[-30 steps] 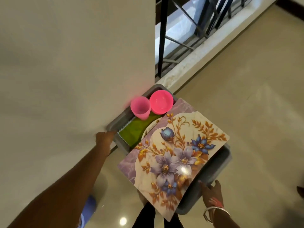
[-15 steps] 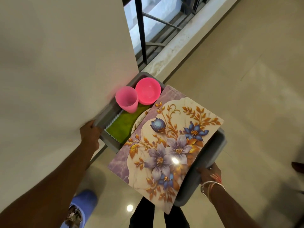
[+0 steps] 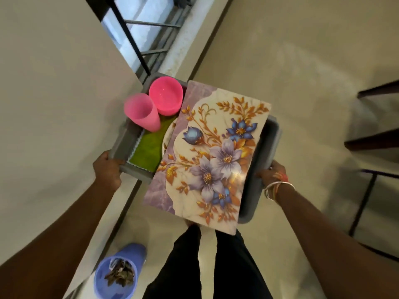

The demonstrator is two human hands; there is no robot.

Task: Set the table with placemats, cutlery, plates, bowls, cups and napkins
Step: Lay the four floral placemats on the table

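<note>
I carry a grey plastic tub (image 3: 266, 160) in front of me, above the floor. My left hand (image 3: 109, 169) grips its left rim and my right hand (image 3: 273, 172) grips its right rim. A floral placemat (image 3: 211, 156) lies slanted across the top of the tub and covers most of it. At the tub's far left corner stand a pink cup (image 3: 142, 113) and a pink bowl (image 3: 165, 96). A green napkin (image 3: 149, 149) lies under them, and the edge of a white plate (image 3: 168, 134) peeks out beside the placemat. Any cutlery is hidden.
A cream wall (image 3: 54, 93) runs close along my left. A black railing (image 3: 133, 44) and a stone sill lie ahead. A blue bin (image 3: 117, 277) with scraps stands on the floor at my lower left. Dark furniture legs (image 3: 367, 190) stand at the right. My legs are below the tub.
The tub has swung away from the wall and turned squarer to me. My hands have settled on opposite rims. The blue bin has come fully into view.
</note>
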